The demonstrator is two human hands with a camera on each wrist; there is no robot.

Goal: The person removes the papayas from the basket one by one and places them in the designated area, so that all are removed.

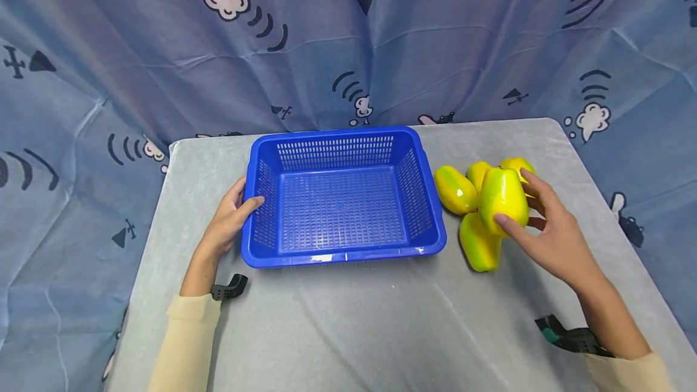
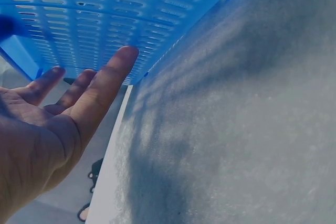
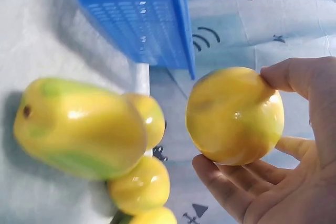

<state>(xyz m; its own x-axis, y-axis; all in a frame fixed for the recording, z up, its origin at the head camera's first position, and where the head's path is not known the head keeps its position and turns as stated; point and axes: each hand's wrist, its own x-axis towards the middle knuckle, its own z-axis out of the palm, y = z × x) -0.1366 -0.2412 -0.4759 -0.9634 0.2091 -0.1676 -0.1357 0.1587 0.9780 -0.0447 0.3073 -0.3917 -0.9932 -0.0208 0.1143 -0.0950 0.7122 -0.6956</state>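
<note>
A blue plastic basket (image 1: 343,254) with slotted walls stands on the table. My left hand (image 1: 231,219) grips its left rim, thumb over the inside and fingers outside; the left wrist view shows those fingers (image 2: 100,95) against the slotted outer wall. To the basket's right, my right hand (image 1: 555,235) holds a glossy yellow-green papaya (image 1: 503,198) between thumb and fingers. In the right wrist view the held papaya (image 3: 233,116) appears raised, apart from the others. Several more lie below and around it, including a front papaya (image 1: 479,244) and a left papaya (image 1: 456,190).
A grey cloth covers the table (image 1: 348,331). Behind and beside it hangs a blue printed curtain (image 1: 316,47). The papayas lie close to the basket's right wall. Dark bands (image 1: 577,337) sit on both wrists.
</note>
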